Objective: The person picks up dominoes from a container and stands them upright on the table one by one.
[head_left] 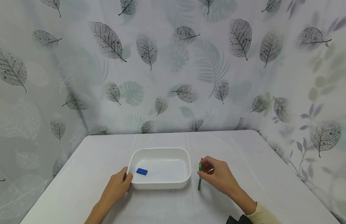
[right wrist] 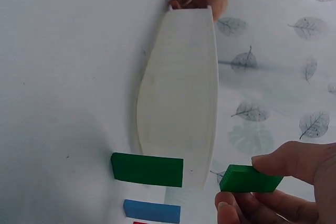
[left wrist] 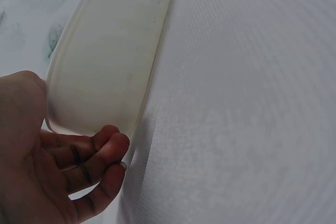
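My left hand [head_left: 117, 185] grips the left end of a white plastic basin [head_left: 161, 185], thumb near the rim and fingertips against its underside in the left wrist view. A blue block [head_left: 142, 171] lies flat inside the basin, toward its left. To the right of the basin, my right hand [head_left: 217, 174] pinches a green block [right wrist: 251, 179] between thumb and fingers, above the table. A second green block [right wrist: 147, 170] stands on end below it, apart from the held one. Beside that stand another blue block [right wrist: 152, 211] and a red block [right wrist: 140, 223], the red one mostly cut off.
The table [head_left: 245, 155] has a white cloth over it. Leaf-patterned curtains [head_left: 167, 68] surround the table at the back and both sides. A dark object [head_left: 239, 219] shows at the bottom edge near the right sleeve.
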